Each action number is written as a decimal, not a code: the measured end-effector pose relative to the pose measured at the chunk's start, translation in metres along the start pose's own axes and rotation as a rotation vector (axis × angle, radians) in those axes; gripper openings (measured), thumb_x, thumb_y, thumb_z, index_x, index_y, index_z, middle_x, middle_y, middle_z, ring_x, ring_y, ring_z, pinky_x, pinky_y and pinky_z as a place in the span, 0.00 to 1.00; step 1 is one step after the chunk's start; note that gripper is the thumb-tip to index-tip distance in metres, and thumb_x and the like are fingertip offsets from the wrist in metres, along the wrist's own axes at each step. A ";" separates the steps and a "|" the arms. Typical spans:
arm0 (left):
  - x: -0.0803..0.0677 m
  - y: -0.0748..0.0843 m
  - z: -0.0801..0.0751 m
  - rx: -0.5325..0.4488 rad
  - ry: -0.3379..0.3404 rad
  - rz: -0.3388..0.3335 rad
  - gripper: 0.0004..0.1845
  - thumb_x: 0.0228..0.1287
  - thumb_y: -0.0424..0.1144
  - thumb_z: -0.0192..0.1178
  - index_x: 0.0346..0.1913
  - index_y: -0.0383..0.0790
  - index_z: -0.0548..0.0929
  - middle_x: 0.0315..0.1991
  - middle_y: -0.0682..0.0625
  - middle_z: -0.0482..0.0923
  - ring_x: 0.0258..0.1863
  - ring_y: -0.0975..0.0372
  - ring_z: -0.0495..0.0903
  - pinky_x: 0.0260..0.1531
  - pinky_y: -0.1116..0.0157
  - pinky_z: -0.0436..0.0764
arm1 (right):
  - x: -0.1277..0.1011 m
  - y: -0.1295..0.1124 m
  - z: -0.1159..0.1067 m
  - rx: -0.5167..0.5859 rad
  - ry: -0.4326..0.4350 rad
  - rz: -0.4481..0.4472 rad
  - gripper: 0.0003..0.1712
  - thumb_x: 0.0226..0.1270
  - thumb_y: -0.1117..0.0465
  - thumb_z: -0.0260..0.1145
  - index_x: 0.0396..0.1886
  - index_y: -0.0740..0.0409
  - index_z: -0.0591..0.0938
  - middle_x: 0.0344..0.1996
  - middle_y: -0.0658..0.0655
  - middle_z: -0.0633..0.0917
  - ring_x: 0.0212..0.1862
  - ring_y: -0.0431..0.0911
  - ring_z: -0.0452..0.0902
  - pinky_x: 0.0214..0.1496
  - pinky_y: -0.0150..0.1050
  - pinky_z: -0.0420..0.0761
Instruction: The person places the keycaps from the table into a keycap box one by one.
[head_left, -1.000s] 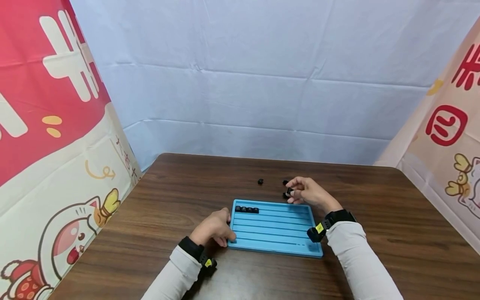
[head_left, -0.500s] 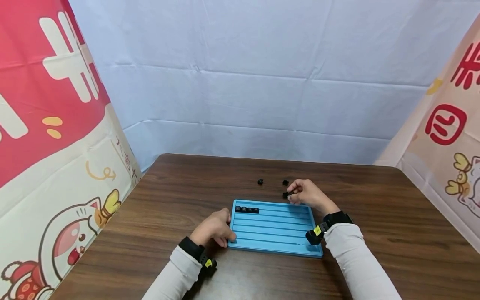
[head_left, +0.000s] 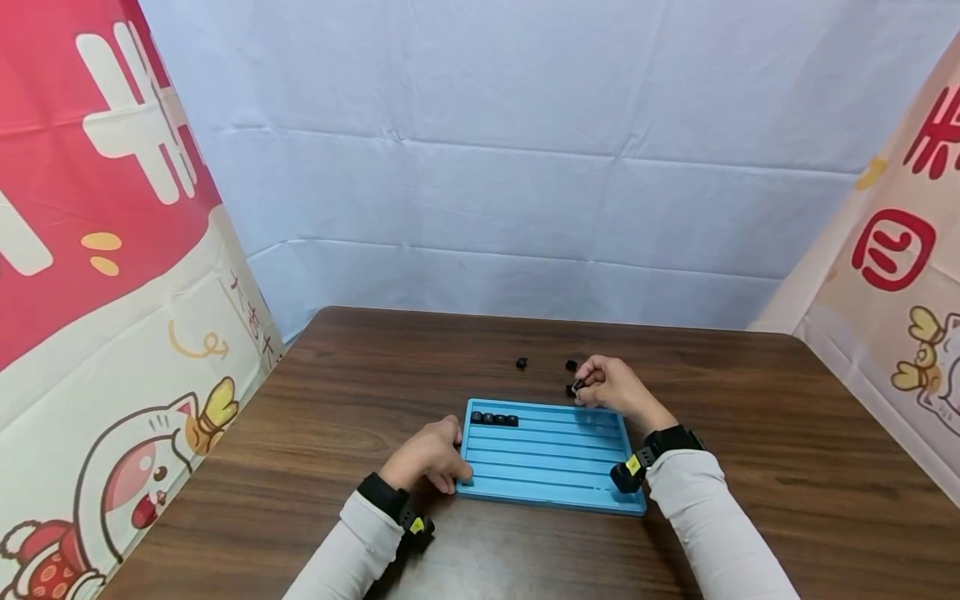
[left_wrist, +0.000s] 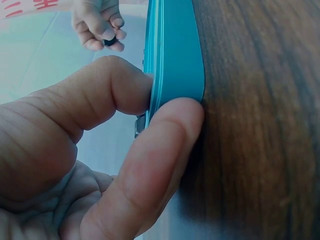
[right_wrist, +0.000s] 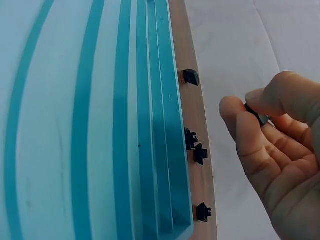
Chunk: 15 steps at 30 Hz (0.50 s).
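My right hand (head_left: 618, 392) is beyond the far right part of a blue ridged tray (head_left: 547, 471), pinching a small black keycap (right_wrist: 257, 115) between thumb and fingertips. At the tray's left side my left hand (head_left: 427, 454) grips the rim. In the left wrist view its thumb lies along the outer wall and a bent finger (left_wrist: 131, 92) is at the upper edge. A short row of black keycaps (head_left: 493, 419) sits in the tray's far left groove. Near the right fingertips another keycap (head_left: 570, 390) lies on the table, partly covered by the hand in the head view.
Loose keycaps lie on the brown wooden table (head_left: 360, 392) behind the tray, one (head_left: 521, 363) apart to the left and one (head_left: 572, 365) close to the right hand. A pale blue cloth (head_left: 487, 208) hangs behind the table, with printed cloths on both sides.
My right hand has shifted slightly toward the tray, and the keycap has turned in its fingertips. My left hand and the tray stay where they were.
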<state>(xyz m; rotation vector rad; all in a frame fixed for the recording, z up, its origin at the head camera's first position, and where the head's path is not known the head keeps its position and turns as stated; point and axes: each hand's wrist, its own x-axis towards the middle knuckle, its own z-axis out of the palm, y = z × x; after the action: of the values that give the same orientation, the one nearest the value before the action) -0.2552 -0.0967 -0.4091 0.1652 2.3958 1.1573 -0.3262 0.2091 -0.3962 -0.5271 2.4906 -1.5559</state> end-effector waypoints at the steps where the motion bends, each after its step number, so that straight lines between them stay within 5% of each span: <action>1: 0.000 0.000 0.000 0.004 0.001 -0.001 0.22 0.45 0.22 0.64 0.41 0.33 0.65 0.19 0.37 0.75 0.13 0.55 0.78 0.14 0.61 0.79 | 0.000 0.000 0.000 -0.004 0.000 -0.002 0.13 0.58 0.75 0.62 0.43 0.74 0.72 0.30 0.63 0.78 0.33 0.53 0.79 0.36 0.51 0.80; 15: 0.001 0.000 -0.001 -0.007 -0.004 -0.004 0.22 0.46 0.22 0.64 0.42 0.33 0.65 0.18 0.37 0.76 0.14 0.54 0.78 0.14 0.61 0.79 | 0.000 0.000 0.007 -0.019 0.006 -0.018 0.19 0.59 0.73 0.63 0.52 0.74 0.76 0.38 0.65 0.81 0.34 0.50 0.78 0.37 0.50 0.78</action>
<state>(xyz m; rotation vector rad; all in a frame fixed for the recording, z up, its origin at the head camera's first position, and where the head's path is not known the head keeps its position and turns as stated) -0.2560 -0.0972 -0.4094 0.1605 2.3872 1.1629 -0.3238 0.2035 -0.3997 -0.5498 2.5141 -1.5446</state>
